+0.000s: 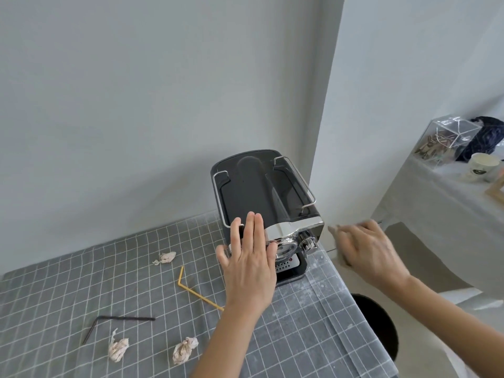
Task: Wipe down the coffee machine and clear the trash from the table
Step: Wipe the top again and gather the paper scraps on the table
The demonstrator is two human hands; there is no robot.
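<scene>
A dark grey coffee machine point(261, 192) with chrome trim stands at the back right corner of the table. My left hand point(249, 257) lies flat and open against its front left, fingers together. Just right of the machine, my right hand point(365, 249) is blurred and grips a pale beige cloth point(338, 241). On the grey checked tablecloth point(68, 296) lie three crumpled paper balls point(165, 257) point(117, 349) point(185, 350). A bent yellow straw point(191, 290) and a bent black straw point(120, 320) lie between them.
A black bin point(376, 323) stands on the floor off the table's right edge. Further right, a cloth-covered side table point(425, 208) carries a clear box point(447, 137), a paper cup point(481, 167) and a dark bag point(488, 135). Walls close in behind.
</scene>
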